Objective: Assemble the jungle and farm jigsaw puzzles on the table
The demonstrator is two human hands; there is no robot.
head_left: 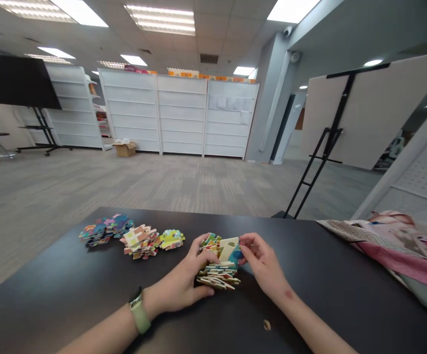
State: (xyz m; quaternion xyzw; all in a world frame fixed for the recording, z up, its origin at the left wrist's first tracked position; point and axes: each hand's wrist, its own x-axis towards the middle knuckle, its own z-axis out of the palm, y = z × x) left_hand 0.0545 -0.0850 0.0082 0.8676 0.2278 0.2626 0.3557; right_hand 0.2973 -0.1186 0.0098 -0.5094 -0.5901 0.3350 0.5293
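Note:
My left hand (189, 278) curls around a thick stack of jigsaw puzzle pieces (219, 276) near the front middle of the dark table. The stack shows many pale cardboard edges. With thumb and fingers, my right hand (259, 258) pinches the edge of a cream and blue puzzle piece (230, 250) at the top of the stack. To the left lie a blue-purple pile of pieces (106, 229), a pile of mixed pink, green and red pieces (140, 241), and a small yellow-green pile (171, 239). The fingertips of my left hand are partly hidden by the stack.
The black table (88, 295) spans the foreground. Folded patterned cloth (401, 255) lies at its right edge. Beyond stand an easel with a white board (368, 113), white shelves (182, 118), a cardboard box (125, 148) and a screen on a stand (17, 81).

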